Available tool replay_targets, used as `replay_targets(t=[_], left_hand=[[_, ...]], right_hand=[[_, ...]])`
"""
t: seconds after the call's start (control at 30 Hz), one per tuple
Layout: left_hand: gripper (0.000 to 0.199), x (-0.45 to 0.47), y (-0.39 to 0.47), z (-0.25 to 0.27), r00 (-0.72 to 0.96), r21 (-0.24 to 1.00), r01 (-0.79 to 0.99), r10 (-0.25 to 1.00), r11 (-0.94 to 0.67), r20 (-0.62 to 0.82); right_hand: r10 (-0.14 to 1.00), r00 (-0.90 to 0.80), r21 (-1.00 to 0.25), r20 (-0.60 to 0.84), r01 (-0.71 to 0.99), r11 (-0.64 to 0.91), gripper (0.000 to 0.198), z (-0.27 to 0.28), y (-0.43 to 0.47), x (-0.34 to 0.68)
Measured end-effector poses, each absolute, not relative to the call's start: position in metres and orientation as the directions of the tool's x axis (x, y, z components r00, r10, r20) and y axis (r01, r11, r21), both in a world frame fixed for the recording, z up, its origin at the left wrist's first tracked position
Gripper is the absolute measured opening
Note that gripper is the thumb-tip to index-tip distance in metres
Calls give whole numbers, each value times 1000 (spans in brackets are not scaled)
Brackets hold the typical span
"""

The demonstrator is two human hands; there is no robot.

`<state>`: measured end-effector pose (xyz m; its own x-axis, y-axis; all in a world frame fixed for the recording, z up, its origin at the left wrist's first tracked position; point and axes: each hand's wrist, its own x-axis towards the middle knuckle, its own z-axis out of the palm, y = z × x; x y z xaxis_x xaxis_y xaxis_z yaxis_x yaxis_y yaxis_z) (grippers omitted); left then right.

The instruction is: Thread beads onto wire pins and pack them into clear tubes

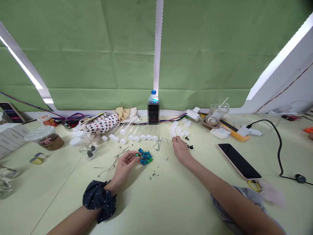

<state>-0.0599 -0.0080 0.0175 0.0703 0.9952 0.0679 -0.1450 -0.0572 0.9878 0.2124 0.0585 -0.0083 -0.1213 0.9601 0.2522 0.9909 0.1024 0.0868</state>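
Note:
My left hand (126, 163), a dark dotted scrunchie (99, 199) at its wrist, is closed with thumb and fingertips around a small green piece (137, 155). It is at the left edge of a pile of shiny blue and green pieces (146, 158). My right hand (181, 150) is palm down with fingers curled, between the white caps (179, 130) and some small black screw-like pieces (191, 147). Its fingertips are partly hidden, so anything they pinch does not show. Thin bent metal rods (116, 160) and L-shaped keys (160, 143) lie near both hands.
Capped clear tubes (137, 133) lie behind the pile, with a water bottle (153, 98) at the back. Tiny grey bits (154, 175) are in front. A phone (239, 161), a cable (278, 143) and a plastic cup (216, 115) are at right; another cup (50, 141) stands at left.

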Motion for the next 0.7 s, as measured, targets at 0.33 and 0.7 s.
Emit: replay_targets(t=[0.33,0.7], left_hand=[[24,-59,-8,16,66,982,-187,997,-21,34],[27,-61,-9,21,132,948,-305,990,90,-51]], right_hand=[[979,-77,59,187,996,67,27,-6,59,214],[990,-71,-118,121,989,86,20,0,54,215]])
